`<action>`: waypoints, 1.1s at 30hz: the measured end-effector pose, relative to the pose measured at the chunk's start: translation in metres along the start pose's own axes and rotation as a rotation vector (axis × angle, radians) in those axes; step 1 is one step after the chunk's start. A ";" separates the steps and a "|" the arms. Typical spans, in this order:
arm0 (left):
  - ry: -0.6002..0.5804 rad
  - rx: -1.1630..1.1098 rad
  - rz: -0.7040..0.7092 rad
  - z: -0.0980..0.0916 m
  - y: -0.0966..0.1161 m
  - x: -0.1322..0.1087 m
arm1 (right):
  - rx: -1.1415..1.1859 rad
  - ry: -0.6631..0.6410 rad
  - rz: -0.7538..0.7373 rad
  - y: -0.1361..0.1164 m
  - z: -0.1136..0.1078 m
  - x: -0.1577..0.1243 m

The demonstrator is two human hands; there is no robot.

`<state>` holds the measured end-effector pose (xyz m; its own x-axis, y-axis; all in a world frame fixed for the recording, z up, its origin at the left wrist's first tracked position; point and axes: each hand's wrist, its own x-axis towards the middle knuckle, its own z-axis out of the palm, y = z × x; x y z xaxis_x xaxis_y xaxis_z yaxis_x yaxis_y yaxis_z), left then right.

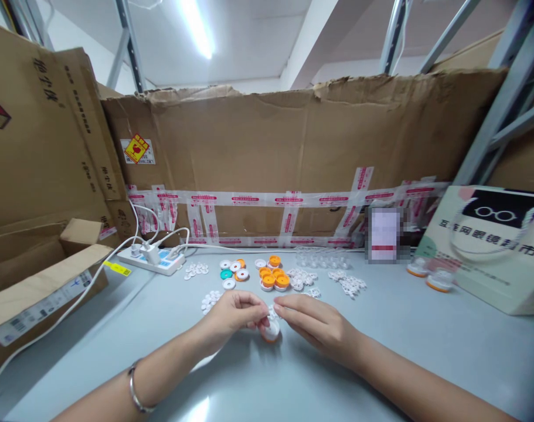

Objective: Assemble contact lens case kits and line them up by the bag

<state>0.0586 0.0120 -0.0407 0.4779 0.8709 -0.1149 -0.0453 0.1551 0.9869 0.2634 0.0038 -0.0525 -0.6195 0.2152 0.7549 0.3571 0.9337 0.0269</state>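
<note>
My left hand (235, 313) is closed in a pinch on a small round orange-and-white cap (271, 331) that rests on the grey table (381, 340). My right hand (313, 322) meets it from the right, fingertips pressed together at the cap's top; whether they hold a small white piece I cannot make out. Just beyond lie several orange caps (273, 276), white and teal caps (231, 272) and heaps of small white discs (302, 278).
A white power strip (152, 258) with plugs and cables sits at the back left, next to an open cardboard box (38, 287). A taped cardboard wall (293, 158) closes the back. A printed bag (486, 246) and two more caps (429, 275) stand at the right.
</note>
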 end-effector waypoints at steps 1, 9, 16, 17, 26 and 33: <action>0.008 -0.020 0.005 0.000 0.000 0.000 | 0.006 -0.001 0.004 -0.001 0.000 0.000; 0.035 -0.088 -0.013 0.001 0.000 -0.001 | 0.153 0.055 0.146 -0.003 0.006 0.006; 0.020 -0.066 -0.014 0.001 0.000 0.001 | 0.119 0.077 0.134 -0.002 0.007 0.006; 0.020 -0.064 -0.015 0.001 0.000 0.001 | 0.101 0.082 0.120 -0.001 0.007 0.005; 0.018 -0.068 -0.002 0.000 0.000 -0.001 | -0.005 0.046 0.025 0.001 0.007 0.003; -0.039 -0.078 0.004 0.002 -0.003 -0.001 | -0.111 0.009 -0.092 0.001 0.005 0.002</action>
<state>0.0596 0.0100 -0.0429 0.5116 0.8528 -0.1045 -0.1149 0.1884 0.9754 0.2590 0.0064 -0.0537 -0.6470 0.1273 0.7517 0.3746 0.9118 0.1680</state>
